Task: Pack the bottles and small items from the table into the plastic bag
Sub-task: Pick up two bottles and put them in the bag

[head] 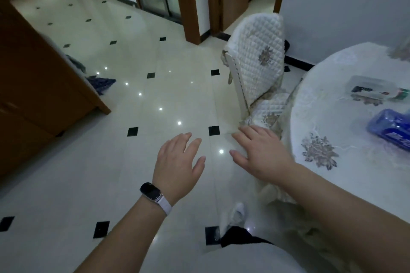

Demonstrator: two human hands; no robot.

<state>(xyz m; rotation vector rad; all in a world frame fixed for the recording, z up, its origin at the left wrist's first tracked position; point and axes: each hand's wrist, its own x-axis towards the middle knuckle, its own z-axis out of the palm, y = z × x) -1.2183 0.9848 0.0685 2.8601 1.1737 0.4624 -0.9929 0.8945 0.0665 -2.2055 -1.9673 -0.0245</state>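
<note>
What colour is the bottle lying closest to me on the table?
Blue bottle, seen in the head view, partly cut off at the right edge.

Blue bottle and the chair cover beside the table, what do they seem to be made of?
The blue bottle looks like glossy translucent plastic: light passes through and highlights glint on it. The chair cover looks like matte quilted fabric, with puffed stitched diamonds and a floral motif.

Home dining area: glossy cream tile floor (155, 86) with black diamond insets, round table (346, 104) under a white embroidered cloth, chair (257, 60) in a quilted cover, wooden door frames (188, 2), wooden cabinet (33, 86) at left.
</note>
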